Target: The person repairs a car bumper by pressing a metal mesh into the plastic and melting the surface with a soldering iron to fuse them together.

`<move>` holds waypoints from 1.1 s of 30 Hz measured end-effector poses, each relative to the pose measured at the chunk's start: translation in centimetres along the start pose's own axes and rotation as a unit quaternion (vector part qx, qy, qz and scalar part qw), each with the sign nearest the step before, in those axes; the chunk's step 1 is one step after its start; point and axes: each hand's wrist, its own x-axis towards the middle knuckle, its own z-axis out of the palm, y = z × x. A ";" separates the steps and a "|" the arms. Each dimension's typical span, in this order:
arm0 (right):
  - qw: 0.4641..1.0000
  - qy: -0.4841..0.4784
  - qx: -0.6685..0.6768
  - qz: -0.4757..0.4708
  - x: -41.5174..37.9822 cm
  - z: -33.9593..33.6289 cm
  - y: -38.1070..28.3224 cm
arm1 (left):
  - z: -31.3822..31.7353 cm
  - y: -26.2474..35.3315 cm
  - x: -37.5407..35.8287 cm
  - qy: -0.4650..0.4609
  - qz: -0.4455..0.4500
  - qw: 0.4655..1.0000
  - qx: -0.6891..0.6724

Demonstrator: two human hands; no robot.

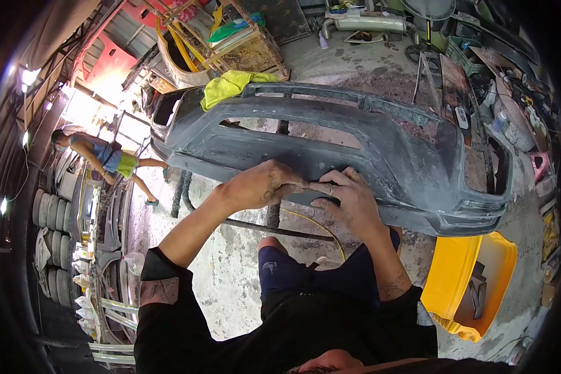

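Note:
A grey, dusty car bumper [243,146] lies across a dark metal stand [274,215] in front of me. My left hand [265,185] is at its lower edge, thumb and fingers pinched together. My right hand [349,199] is just beside it, its fingers bent and their tips almost meeting the left fingertips. Whatever the fingertips hold is too small to make out. A dark patch shows between my right thumb and fingers. A yellow-green cloth [230,87] is draped over the bumper's upper left part.
To my right stands a yellow plastic bin [452,268] with dark flat pieces inside. A yellow hose [321,223] runs over the floor below the bumper. At the left a person [103,156] is in mid-stride near stacked tyres [56,249]. A silver muffler [371,25] lies at the back.

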 end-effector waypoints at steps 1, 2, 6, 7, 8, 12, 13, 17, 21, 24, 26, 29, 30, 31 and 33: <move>1.000 0.002 0.000 0.000 0.0 0.0 0.1 | 0.1 0.5 -0.1 -0.001 0.001 1.000 0.002; 1.000 0.001 -0.001 -0.001 0.0 0.1 0.2 | 0.3 1.1 -0.3 0.006 -0.017 1.000 0.007; 1.000 -0.008 -0.012 0.001 0.1 -0.1 0.0 | 1.2 1.4 -1.3 0.039 -0.031 0.995 0.081; 1.000 -0.011 -0.013 -0.001 0.1 0.0 0.0 | 1.2 1.2 -1.4 0.042 -0.033 0.995 0.080; 1.000 -0.007 -0.011 0.000 0.1 0.0 0.0 | 1.1 1.0 -1.4 0.038 -0.031 0.998 0.036; 1.000 0.000 0.000 0.005 0.0 -0.2 -0.2 | 0.7 -0.4 -0.8 0.021 0.013 1.000 -0.015; 1.000 0.002 -0.002 0.004 0.1 -0.3 -0.3 | 0.6 -0.3 -0.7 0.021 0.015 1.000 -0.013; 1.000 -0.005 -0.003 0.010 0.0 -0.1 -0.1 | 1.2 -0.3 -0.6 0.017 0.021 1.000 0.010; 1.000 0.011 0.002 0.000 0.0 -0.1 -0.1 | 2.0 1.6 -1.6 0.038 -0.024 0.994 0.103; 1.000 0.013 0.014 -0.001 0.1 -0.2 -0.2 | 2.0 2.3 -2.0 0.047 -0.020 0.989 0.137; 1.000 0.008 0.008 -0.003 0.1 -0.3 -0.2 | 2.3 1.5 -1.9 0.054 -0.008 0.993 0.106; 1.000 0.007 0.007 -0.007 0.2 -0.4 -0.3 | 1.3 0.6 -0.9 0.052 0.006 0.998 0.032; 1.000 0.008 0.012 -0.007 0.2 -0.4 -0.4 | 1.1 0.5 -0.6 0.040 0.007 0.999 -0.015; 1.000 0.010 0.010 -0.007 0.1 -0.4 -0.3 | 1.1 0.5 -0.6 0.040 0.010 0.999 -0.015; 1.000 0.019 0.008 -0.011 0.0 -0.2 -0.2 | 1.4 0.7 -0.6 0.063 -0.002 0.998 -0.012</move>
